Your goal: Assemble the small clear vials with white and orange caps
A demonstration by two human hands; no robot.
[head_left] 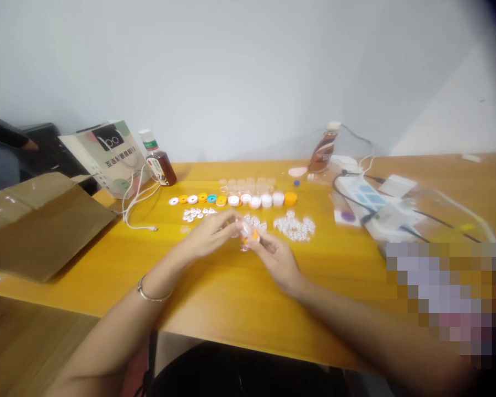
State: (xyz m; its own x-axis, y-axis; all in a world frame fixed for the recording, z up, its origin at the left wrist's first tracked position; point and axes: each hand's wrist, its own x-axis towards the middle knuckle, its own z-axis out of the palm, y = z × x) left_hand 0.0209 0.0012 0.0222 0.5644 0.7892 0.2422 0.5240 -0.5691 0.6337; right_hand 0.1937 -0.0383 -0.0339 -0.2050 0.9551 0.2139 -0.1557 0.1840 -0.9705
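Over the middle of the table, my left hand (210,232) and my right hand (278,256) meet at a small clear container with an orange part (248,234). The left fingers are closed on its clear upper side. My right thumb and fingers pinch it by the orange end. Blur hides its finer details. Just beyond the hands runs a row of white, orange and teal round caps (212,198), and behind it stand small clear cups (248,184). Small white pieces (196,214) lie left of the hands, and a pile of clear pieces (295,227) lies to the right.
A cardboard box (45,220), a paper bag (107,154) and a dark bottle (161,165) stand at the left, with a white cable (132,207). At the right are a brown bottle (324,149), a white power strip (367,201) and cables. A blurred-out patch covers the right corner.
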